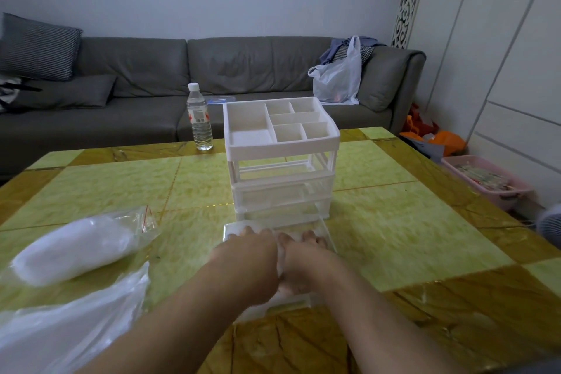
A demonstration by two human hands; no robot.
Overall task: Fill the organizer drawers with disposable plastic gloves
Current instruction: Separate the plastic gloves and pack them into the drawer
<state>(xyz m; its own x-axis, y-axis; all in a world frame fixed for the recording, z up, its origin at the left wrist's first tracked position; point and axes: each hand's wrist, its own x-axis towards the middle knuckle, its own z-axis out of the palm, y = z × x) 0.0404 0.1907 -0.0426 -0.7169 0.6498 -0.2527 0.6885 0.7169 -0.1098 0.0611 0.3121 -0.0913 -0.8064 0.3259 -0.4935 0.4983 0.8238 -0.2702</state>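
Clear plastic forms the drawer (326, 229) that lies pulled out on the yellow-green table (394, 231), directly in front of the white organizer (280, 158); its top slot stands vacant while two drawers sit closed beneath. Both hands are down inside the removed drawer, side by side and touching. The left hand (247, 255) lies palm down with fingers stretched forward and flat, pressing on filmy white gloves (281, 258) bunched in the drawer. The right hand (303, 255) also reaches forward with its fingers fairly straight over the same wad, but motion blur keeps me from telling whether any finger curls around the plastic. The forearms cover most of the drawer, so how full it is stays hidden; only its far rim, right wall and near handle edge show. To the left, well apart from the drawer, a clear zip bag (79, 247) stuffed with white gloves rests on the table, and a loose sheet of thin plastic (69, 331) lies nearer the camera beside it. A water bottle (199, 118) stands upright at the far table edge, just left of the organizer. Behind runs a grey sofa (151, 82) carrying a white carrier bag (338, 76) and a striped cushion (38, 45). A pink basket (485, 181) sits on the floor to the right.
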